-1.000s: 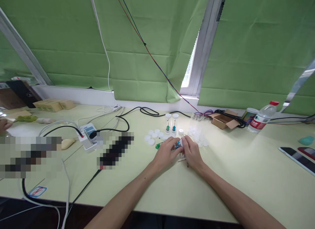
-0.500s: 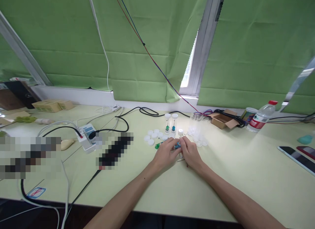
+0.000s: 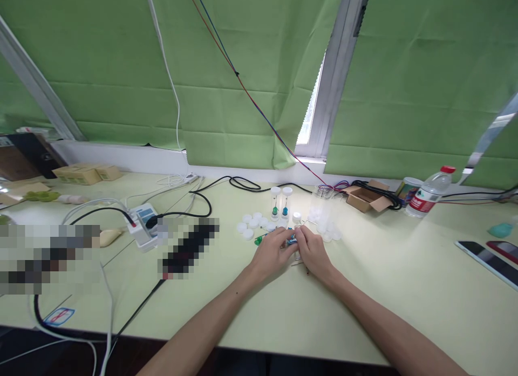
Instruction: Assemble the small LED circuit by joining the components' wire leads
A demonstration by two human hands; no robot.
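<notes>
Two hands are meeting: the left hand (image 3: 273,252) seems to be pinching a small blue piece (image 3: 292,240); the right hand (image 3: 313,250) is curling beside it, its hold impossible to tell. Fingers are now obscuring the white cap visible a second ago, suggesting closer handling. Beyond, capped vials (image 3: 275,204) are standing upright.

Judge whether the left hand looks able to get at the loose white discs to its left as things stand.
Probably yes: the white discs lie just beyond the left hand, with only a small green piece near the way, though its fingers seem occupied with a blue item.
</notes>
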